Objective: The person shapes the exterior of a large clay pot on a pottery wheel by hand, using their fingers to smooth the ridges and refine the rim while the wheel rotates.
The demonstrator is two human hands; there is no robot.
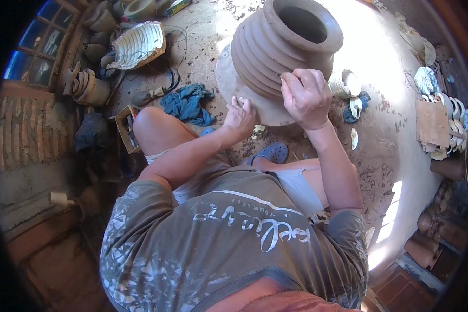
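Note:
A large ribbed clay pot with a wide round mouth stands upright on a pale round wheel disc. My right hand is at the pot's lower ridges on the near side. Its fingers are pinched together, and whatever they may hold is too small or hidden to make out. Lower and to the left, my left hand rests at the near left edge of the disc. Its fingers are loosely bent and somewhat apart, with nothing seen in them.
Right of the pot stands a small pale bucket, with a dark blue cloth beside it. A teal rag lies by my left knee, near a wooden box. A ribbed white mould sits farther left. Clay crumbs litter the floor.

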